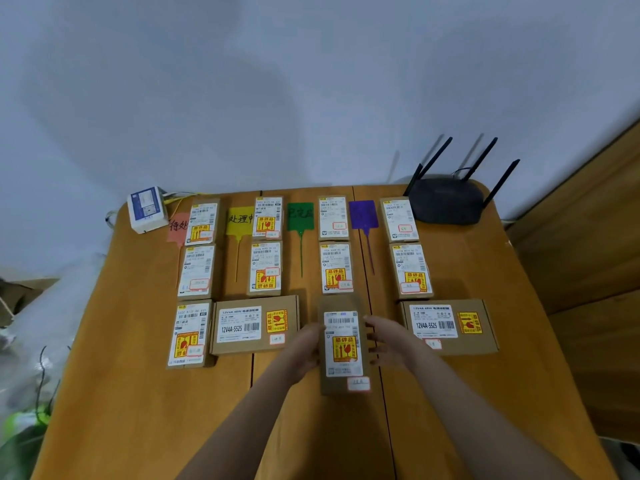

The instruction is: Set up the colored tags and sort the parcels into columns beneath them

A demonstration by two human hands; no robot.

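Note:
Four coloured tags lie along the far edge of the wooden table [131, 358]: a pink tag [177, 227], a yellow tag [239, 220], a green tag [300, 216] and a purple tag [362, 214]. Cardboard parcels with white labels lie in columns beside them. At the near end of the third column lies a brown parcel [343, 344] with a yellow fragile sticker. My left hand [304, 348] holds its left side and my right hand [384, 337] holds its right side, fingers curled onto its edges.
A black router [446, 199] with antennas sits at the far right corner. A white adapter box [147, 209] sits at the far left corner. Two wide parcels [254, 325] [450, 327] flank the held one. Plastic bags [41, 341] lie left of the table.

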